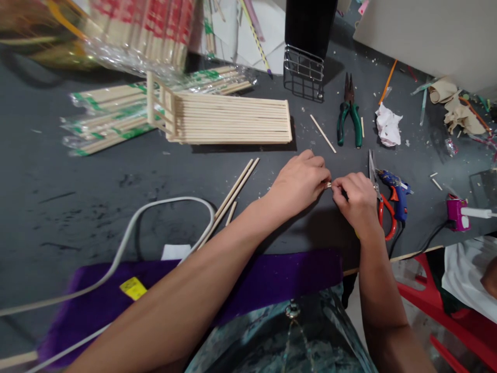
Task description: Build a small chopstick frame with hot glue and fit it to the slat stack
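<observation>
My left hand [303, 178] is closed, its fingertips pinched on small pale wooden stick pieces [329, 185], of which only the ends show. Right beside it, my right hand [357, 199] is closed too, thumb and forefinger at those ends; what lies inside its fingers is hidden. Beyond my left hand rests a small frame of wooden chopsticks [233, 118], a slatted bed with an upright end at the left. Loose chopsticks [235, 191] lie by my left forearm. Next to my right hand are red-handled scissors [382, 207] and a blue glue gun [402, 194].
Green-handled pliers [349, 116] and crumpled white paper [388, 124] lie farther back. A phone [310, 26] leans in a wire stand [303, 65]. Wrapped chopsticks [112, 116] are at the left, a white cable [132, 228] nearer. A person sits at the right beyond a purple plug [458, 213].
</observation>
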`<state>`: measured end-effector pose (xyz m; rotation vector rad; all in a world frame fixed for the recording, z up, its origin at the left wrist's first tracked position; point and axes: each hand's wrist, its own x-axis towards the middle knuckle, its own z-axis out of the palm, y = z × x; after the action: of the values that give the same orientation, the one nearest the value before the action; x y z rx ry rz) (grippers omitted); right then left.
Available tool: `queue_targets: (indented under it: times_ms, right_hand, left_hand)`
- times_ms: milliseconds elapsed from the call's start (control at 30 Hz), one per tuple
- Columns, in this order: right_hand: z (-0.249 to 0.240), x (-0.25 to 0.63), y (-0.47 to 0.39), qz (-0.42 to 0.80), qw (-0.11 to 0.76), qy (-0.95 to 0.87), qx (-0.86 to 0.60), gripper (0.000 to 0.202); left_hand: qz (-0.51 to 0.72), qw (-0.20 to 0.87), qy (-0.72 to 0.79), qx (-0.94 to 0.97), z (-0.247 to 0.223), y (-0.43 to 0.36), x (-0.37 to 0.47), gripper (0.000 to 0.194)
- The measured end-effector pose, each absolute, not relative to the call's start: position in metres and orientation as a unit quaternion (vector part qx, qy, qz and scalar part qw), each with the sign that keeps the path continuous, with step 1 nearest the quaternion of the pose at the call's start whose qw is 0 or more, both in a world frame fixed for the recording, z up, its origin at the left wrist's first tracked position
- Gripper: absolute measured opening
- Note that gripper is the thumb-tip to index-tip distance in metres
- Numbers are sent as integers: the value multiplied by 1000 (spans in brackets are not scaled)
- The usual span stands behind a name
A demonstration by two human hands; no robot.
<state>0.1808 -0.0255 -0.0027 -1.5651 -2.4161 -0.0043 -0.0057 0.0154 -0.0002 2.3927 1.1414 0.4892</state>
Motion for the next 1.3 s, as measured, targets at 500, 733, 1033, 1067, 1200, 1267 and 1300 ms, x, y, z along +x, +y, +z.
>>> queue_targets:
  times_ms: [500, 733, 1033, 1067, 1200, 1267, 1300]
  right_hand:
    - [-6, 179, -25, 9, 173, -829, -532, 15]
    - [-5, 177, -24, -5, 167, -827, -536, 16]
    - [-6, 179, -25, 15, 186, -825, -534, 19]
    - [-6, 179, -25, 16, 186, -824, -534, 19]
    - [-6, 178, -25, 18, 187, -822, -537, 18]
    - [-6, 178, -25, 21, 187, -821, -539, 18]
    - [-5, 179, -25, 23, 188, -821, -539, 17]
  left_hand:
    - [171, 215, 417, 866, 1, 16, -5, 22]
    - [166, 217, 418, 866, 0, 16, -5, 22]
    - [177, 214, 414, 867, -1, 16, -6, 22]
    - [176, 215, 414, 867, 0, 16, -6, 22]
    - [170, 225, 419, 863, 2, 16, -5, 22]
    - [166, 225, 421, 863, 3, 15, -5, 22]
    - [165, 224, 421, 863, 3, 15, -5, 22]
